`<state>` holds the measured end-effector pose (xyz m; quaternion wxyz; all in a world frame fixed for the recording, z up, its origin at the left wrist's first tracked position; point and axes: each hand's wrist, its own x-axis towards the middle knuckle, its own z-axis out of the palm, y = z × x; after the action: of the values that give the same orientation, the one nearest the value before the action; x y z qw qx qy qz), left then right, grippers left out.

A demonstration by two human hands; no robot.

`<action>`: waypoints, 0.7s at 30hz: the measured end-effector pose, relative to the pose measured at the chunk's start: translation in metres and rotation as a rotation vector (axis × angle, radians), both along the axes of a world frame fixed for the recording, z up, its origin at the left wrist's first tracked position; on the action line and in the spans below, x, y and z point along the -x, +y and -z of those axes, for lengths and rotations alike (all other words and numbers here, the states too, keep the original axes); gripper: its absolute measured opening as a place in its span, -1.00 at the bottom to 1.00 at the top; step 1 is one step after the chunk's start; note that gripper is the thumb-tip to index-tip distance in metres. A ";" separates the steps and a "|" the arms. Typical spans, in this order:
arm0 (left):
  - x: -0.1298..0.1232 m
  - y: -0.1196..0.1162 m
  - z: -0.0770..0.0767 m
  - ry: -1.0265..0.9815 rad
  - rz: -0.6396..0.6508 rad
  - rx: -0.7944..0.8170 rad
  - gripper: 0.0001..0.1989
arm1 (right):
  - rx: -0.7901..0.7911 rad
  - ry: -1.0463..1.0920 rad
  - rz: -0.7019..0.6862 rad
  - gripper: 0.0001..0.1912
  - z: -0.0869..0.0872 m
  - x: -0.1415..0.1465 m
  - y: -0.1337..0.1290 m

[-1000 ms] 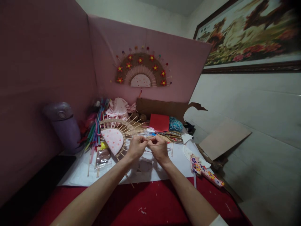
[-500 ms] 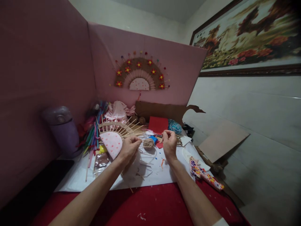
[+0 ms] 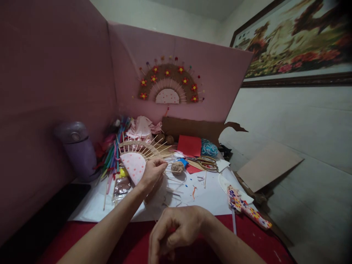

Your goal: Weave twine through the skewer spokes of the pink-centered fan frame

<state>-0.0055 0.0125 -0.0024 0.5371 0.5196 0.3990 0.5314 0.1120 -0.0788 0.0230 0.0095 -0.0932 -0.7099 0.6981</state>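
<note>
My left hand (image 3: 154, 174) is closed around the lower right part of a half-round fan craft. The fan (image 3: 132, 165) has a white base with pink dots and thin wooden sticks spreading outward. Brown twine (image 3: 137, 143) is woven between the sticks in an arc. Low in front of me, over the red cloth, hangs my right hand (image 3: 178, 229), its fingers curled down. What they hold, if anything, is hidden. A ball of twine (image 3: 178, 168) rests on the white paper just right of my left hand.
Scissors (image 3: 207, 163), red sheets (image 3: 189, 145) and blue yarn (image 3: 209, 147) lie farther back. A purple bottle (image 3: 78, 154) stands left, near pipe cleaners (image 3: 110, 157). A flower-patterned glue gun (image 3: 247, 209) is at right. A finished-looking fan (image 3: 167, 82) hangs on the pink board.
My right hand has dropped from beside the twine ball toward me, uncovering the scissors. My left hand stays on the fan. The view has shifted slightly.
</note>
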 end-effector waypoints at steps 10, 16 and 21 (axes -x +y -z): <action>-0.001 -0.003 0.001 0.024 0.019 -0.076 -0.78 | -0.087 0.321 1.268 -0.71 0.019 -0.012 0.037; -0.008 -0.014 -0.001 0.116 0.175 -0.224 -0.85 | 0.085 0.243 1.623 -0.71 0.032 -0.033 0.069; -0.013 -0.018 0.004 0.269 0.361 -0.308 -0.89 | 0.279 0.449 1.579 -0.81 0.029 -0.045 0.069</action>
<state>0.0072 -0.0058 -0.0061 0.4798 0.7239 0.2822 0.4075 0.1568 -0.0096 -0.0059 0.6261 -0.4226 -0.3241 0.5696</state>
